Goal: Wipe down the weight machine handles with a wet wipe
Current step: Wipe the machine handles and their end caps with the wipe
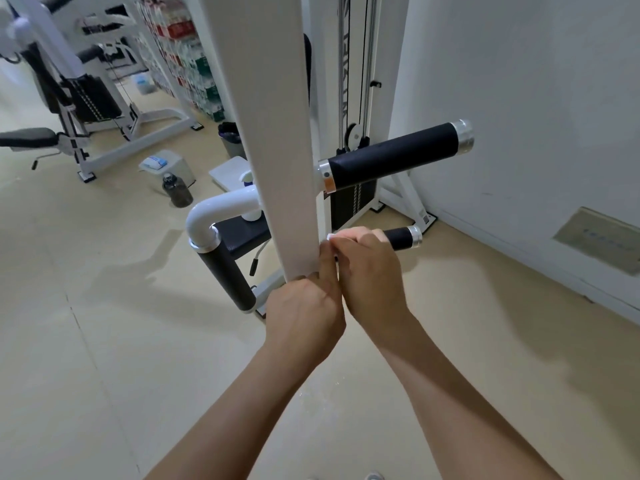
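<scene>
- clamping wet wipe [331, 236] on lower handle [398, 238] with right hand [370, 271]
- gripping white post [277, 168] end with left hand [304, 310], touching the right
- behind: dark bottle [178, 194], contents unclear; bag-lined bin [230, 142]

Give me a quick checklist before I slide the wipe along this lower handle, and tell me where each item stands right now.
1. Wipe in hand: ok. A corner of the wet wipe shows at the right hand.
2. Grip on the lower handle: ok. The right hand wraps it beside the white bar.
3. Bar steadied: ok. The left hand grips its bottom end.
4. Path to the chrome end cap: ok, bare.
5. Wipe wet enough: cannot tell.
6. Upper handle wiped: cannot tell.
</scene>
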`<state>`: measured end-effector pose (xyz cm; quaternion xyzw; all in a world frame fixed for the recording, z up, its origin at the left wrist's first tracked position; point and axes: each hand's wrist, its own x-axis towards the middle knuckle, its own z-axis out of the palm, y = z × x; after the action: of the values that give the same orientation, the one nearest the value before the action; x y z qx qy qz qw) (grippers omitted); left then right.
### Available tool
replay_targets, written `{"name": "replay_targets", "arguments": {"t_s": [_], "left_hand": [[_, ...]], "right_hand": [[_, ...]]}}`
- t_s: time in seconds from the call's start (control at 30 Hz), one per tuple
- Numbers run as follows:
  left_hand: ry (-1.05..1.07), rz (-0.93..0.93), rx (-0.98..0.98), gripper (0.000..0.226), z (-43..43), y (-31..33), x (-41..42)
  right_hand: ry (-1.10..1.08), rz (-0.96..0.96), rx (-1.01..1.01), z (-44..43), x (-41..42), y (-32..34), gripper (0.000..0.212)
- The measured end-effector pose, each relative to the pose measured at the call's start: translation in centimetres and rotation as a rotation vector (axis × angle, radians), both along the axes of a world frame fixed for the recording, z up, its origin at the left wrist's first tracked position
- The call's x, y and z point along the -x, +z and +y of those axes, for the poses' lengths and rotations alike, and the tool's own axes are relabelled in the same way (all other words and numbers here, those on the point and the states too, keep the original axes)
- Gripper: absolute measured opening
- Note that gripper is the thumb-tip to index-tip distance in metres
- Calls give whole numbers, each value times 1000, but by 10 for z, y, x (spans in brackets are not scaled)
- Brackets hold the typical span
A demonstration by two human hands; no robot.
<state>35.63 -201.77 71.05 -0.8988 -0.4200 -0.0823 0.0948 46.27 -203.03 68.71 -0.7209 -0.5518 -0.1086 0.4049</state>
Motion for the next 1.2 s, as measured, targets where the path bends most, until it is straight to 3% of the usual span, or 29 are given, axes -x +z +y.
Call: {"name": "replay_targets", "arguments": {"t_s": [0.17,0.3,0.4,0.53,0.6,0.7,0.83,0.9,1.1,1.2], "left_hand": [[-55,8,-42,67,11,-6,5],[-37,75,-40,60,18,8,1],[-4,-9,-16,43,21,5,-4],[97,-92,44,34,23,2,-12],[130,-156,155,24,25,4,-12],[77,-124,119,29,24,4,-9],[94,-73,64,40,23,-1,-9],[96,-67,68,42,23,-1,-10],[60,-63,77,36,20,2,-8],[78,-27,56,41,18,1,-7]], "right_hand": [[-163,-137,-151,-22,-26,-1,15],[-89,-30,-138,-13,-3,-7,23],[-50,-10,-138,-17,-4,-14,25],[-235,-47,-219,-16,-16,-4,17],[-123,13,-128,-6,3,-3,18],[-26,11,-59,-10,7,-11,21],[-295,-85,-184,-23,-31,-8,21],[-320,-109,-128,-17,-28,-11,24],[-63,-45,3,-14,5,-9,37],[-260,-73,-42,-27,-29,-13,28]]}}
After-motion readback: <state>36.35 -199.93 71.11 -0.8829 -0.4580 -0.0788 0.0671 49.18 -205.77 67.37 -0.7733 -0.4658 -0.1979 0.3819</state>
